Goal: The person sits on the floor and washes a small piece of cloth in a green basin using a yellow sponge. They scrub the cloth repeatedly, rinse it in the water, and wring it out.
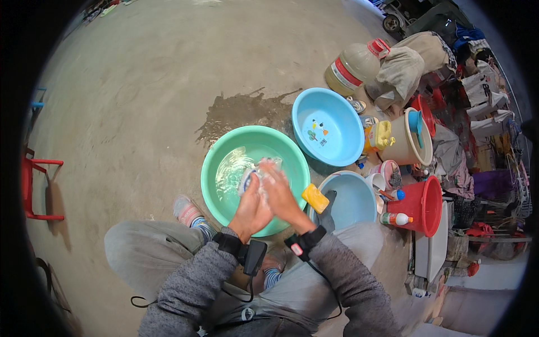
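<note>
Over the green basin, which holds water, my two hands are pressed together. My left hand is closed around a small, wet, white and blue thing, mostly covered by the fingers; its kind I cannot make out. My right hand lies against it from the other side, its fingers smeared by motion. Right of my hands, a yellow block, like a soap bar or sponge, rests at the rim of a pale blue basin. Something dark grey lies inside that basin.
Beyond stands a bright blue basin and a large jug. To the right are a yellow bottle, a cream bucket, a red bucket and piled clutter. A wet patch darkens the floor. A red stool is left.
</note>
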The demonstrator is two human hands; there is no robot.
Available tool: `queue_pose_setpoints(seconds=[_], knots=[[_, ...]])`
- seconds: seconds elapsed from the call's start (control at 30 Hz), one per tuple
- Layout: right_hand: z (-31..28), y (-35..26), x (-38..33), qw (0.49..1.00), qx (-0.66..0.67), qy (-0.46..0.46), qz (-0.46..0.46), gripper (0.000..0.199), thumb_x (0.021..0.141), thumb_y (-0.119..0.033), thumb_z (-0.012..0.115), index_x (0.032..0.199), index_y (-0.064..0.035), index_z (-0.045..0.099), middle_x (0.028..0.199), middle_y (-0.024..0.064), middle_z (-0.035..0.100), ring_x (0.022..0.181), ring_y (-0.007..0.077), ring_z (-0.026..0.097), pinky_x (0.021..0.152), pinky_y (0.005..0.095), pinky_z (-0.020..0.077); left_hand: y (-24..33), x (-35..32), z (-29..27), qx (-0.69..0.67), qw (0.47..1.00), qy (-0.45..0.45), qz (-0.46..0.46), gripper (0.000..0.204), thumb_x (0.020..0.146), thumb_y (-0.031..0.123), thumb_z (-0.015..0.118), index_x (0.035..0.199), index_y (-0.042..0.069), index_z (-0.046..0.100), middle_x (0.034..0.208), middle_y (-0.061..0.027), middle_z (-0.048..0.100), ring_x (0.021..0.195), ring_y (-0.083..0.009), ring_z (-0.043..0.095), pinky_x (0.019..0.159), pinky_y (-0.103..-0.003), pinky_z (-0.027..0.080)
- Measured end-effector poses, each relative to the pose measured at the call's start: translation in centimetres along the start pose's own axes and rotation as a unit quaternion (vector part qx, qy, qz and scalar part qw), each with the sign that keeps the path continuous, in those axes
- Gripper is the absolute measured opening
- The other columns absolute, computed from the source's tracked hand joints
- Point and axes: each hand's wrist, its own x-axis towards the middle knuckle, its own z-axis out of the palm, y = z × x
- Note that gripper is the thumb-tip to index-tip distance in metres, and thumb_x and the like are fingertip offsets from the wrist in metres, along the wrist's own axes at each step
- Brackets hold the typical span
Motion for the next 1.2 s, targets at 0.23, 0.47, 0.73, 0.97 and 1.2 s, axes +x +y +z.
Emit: queue_pose_setpoints(seconds=[0.23, 0.47, 0.73, 0.97, 1.2], knots=[[0.8, 0.7, -0.4, 0.988, -0.122, -0.019, -0.094, 0.044, 0.100, -0.022, 0.035, 0.134, 0.0027, 0.045, 0.146, 0.0211, 0.036, 0.137, 0.0354, 0.030, 0.112, 0.0508, 0.0169, 0.3, 0.3, -0.4, 0.041, 0.999, 0.023, -0.004, 0.053, 0.102, 0.046, 0.028, 0.139, 0.009, 0.039, 0.143, -0.0075, 0.043, 0.131, -0.0235, 0.041, 0.112, -0.039, 0.030], [0.8, 0.8, 0.4, 0.994, -0.060, -0.007, -0.086, 0.045, 0.100, -0.023, 0.034, 0.133, 0.0055, 0.045, 0.141, 0.0235, 0.042, 0.134, 0.0382, 0.034, 0.111, 0.0499, 0.0195, 0.3, 0.2, -0.4, 0.031, 0.998, 0.055, 0.007, 0.056, 0.101, 0.046, 0.032, 0.140, 0.007, 0.037, 0.143, -0.0110, 0.043, 0.132, -0.0263, 0.040, 0.112, -0.041, 0.029], [0.5, 0.4, 1.2, 0.998, -0.044, -0.007, -0.051, 0.043, 0.100, -0.025, 0.037, 0.129, 0.0029, 0.050, 0.137, 0.0208, 0.048, 0.132, 0.0368, 0.038, 0.111, 0.0518, 0.0203, 0.7, -0.1, -1.3, 0.008, 0.999, 0.026, -0.035, 0.048, 0.101, 0.043, 0.036, 0.136, 0.011, 0.044, 0.138, -0.0061, 0.049, 0.124, -0.0214, 0.048, 0.108, -0.038, 0.035], [0.3, 0.1, 1.7, 0.999, -0.007, 0.044, 0.029, 0.040, 0.098, -0.025, 0.040, 0.126, -0.0001, 0.054, 0.137, 0.0182, 0.048, 0.133, 0.0340, 0.037, 0.112, 0.0534, 0.0148, -0.1, -0.1, -1.8, -0.005, 1.000, -0.013, -0.025, 0.044, 0.102, 0.032, 0.035, 0.139, 0.009, 0.038, 0.141, -0.0103, 0.044, 0.129, -0.0246, 0.043, 0.112, -0.040, 0.029], [0.4, 0.4, 1.2, 0.996, 0.009, 0.073, 0.058, 0.036, 0.097, -0.020, 0.041, 0.126, -0.0024, 0.055, 0.134, 0.0143, 0.052, 0.134, 0.0326, 0.037, 0.113, 0.0517, 0.0161, -0.2, 0.0, -1.3, -0.036, 0.997, -0.037, -0.058, 0.041, 0.103, 0.023, 0.033, 0.142, 0.010, 0.034, 0.144, -0.0106, 0.039, 0.132, -0.0262, 0.039, 0.113, -0.040, 0.029]])
